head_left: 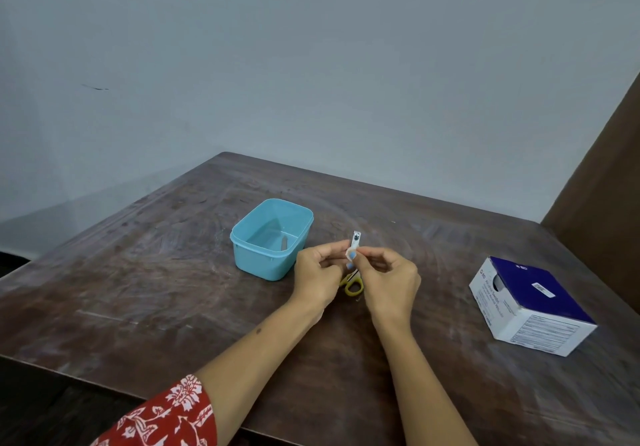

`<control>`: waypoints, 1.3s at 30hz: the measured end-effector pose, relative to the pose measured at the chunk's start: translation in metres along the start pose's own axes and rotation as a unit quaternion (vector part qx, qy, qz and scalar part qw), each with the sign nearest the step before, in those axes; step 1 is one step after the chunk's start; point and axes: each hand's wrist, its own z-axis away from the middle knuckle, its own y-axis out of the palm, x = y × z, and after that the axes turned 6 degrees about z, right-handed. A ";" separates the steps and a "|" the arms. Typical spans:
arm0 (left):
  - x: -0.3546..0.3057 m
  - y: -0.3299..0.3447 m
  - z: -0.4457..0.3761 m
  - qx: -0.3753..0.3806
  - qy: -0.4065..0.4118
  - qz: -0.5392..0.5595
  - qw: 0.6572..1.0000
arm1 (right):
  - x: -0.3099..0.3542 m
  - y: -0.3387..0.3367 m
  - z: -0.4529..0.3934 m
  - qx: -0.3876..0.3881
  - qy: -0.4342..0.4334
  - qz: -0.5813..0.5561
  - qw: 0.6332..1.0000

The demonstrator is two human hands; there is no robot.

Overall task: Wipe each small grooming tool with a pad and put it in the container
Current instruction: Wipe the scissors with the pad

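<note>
**Worn wooden table and what lay on it**

The dark brown wooden table (173, 272), its top scuffed with pale streaks, carried a light blue rectangular plastic container (242, 248) near its middle. Just beside that, toward the near edge, lay small yellow-handled scissors (354, 288), partly hidden. Well apart on the right sat a white and dark blue cardboard box (530, 307).

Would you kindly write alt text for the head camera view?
Two hands, left hand and right hand, hold a small metal nail clipper wrapped in a white pad above a dark wooden table. A blue container sits left, yellow-handled scissors beneath, a white-and-blue box right.
</note>
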 end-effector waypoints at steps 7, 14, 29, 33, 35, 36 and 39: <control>0.003 0.002 0.001 0.013 -0.009 0.000 1.000 | 0.000 -0.002 -0.001 -0.037 0.002 -0.007 0.999; -0.001 0.000 0.000 -0.006 -0.011 0.015 1.000 | 0.000 0.000 0.000 -0.018 0.002 -0.010 1.000; -0.006 0.003 0.005 0.018 -0.009 0.029 0.999 | 0.004 -0.003 0.000 -0.030 0.004 -0.049 0.998; -0.009 0.005 0.005 0.008 -0.007 0.054 0.998 | 0.005 -0.003 -0.001 -0.011 0.031 -0.063 0.997; -0.009 0.006 0.005 0.002 -0.007 0.054 0.999 | 0.005 -0.004 -0.001 -0.013 0.028 -0.045 0.999; -0.009 0.007 0.005 -0.001 -0.004 0.051 0.999 | 0.005 -0.004 -0.001 -0.015 0.022 -0.034 0.999; -0.007 0.007 0.004 -0.017 0.022 0.025 0.999 | 0.007 -0.006 0.000 -0.020 -0.013 0.008 1.000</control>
